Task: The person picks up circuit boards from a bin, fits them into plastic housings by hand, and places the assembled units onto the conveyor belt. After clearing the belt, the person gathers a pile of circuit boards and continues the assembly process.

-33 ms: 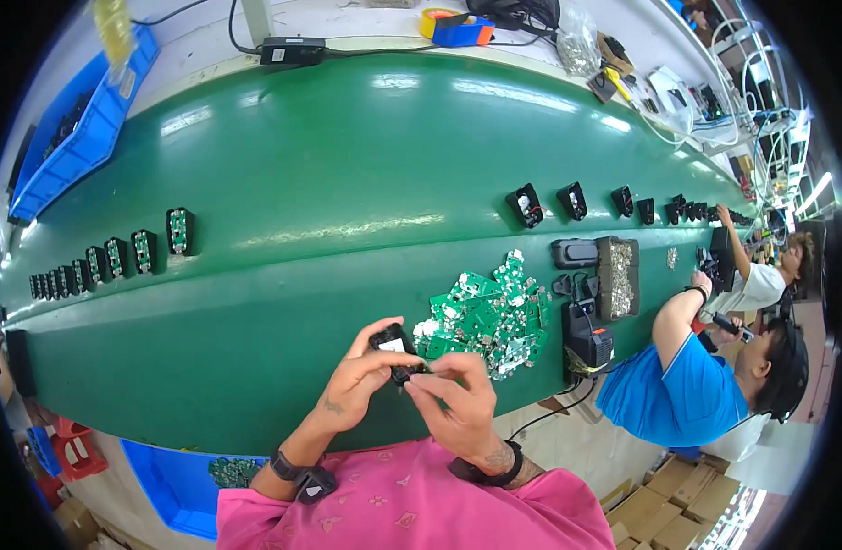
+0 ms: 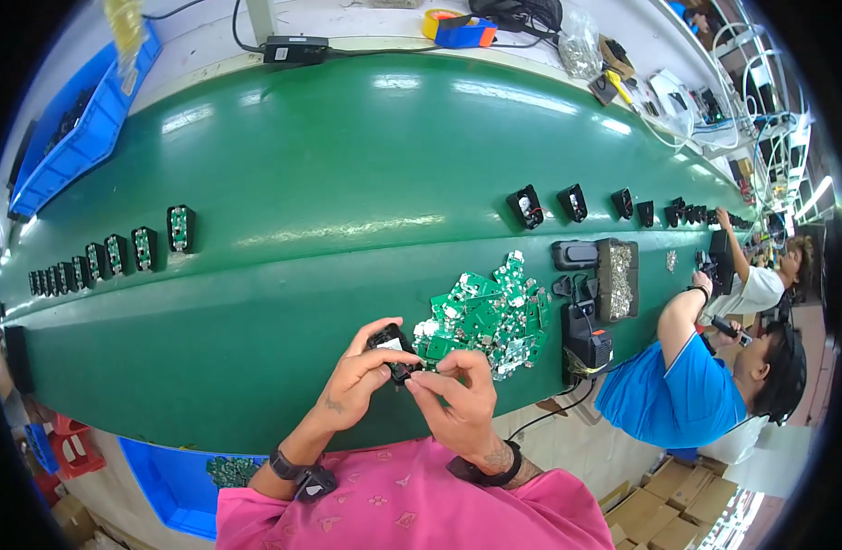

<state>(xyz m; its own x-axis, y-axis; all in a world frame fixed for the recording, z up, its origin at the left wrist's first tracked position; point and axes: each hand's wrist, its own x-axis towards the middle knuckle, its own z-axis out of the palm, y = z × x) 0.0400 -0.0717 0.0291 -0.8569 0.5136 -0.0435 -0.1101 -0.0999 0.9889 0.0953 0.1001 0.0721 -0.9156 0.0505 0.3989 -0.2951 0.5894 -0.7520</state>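
In my left hand (image 2: 349, 385) is a small black plastic housing (image 2: 385, 339), its open side up and a pale part showing inside. The fingers of my right hand (image 2: 465, 403) are pinched together at the housing's near right edge. What they grip is too small to make out. Just beyond my right hand, a loose pile of green circuit boards (image 2: 481, 321) lies on the green table (image 2: 311, 147).
Black housings with green boards (image 2: 180, 229) stand in a row at left; open black housings (image 2: 526, 207) line the right. A tray of small metal parts (image 2: 618, 280) sits beside a black corded device (image 2: 588, 341). A co-worker in blue (image 2: 669, 394) sits at right.
My right hand has shifted very slightly left at the edge of the housing. Otherwise both hands keep the same hold.
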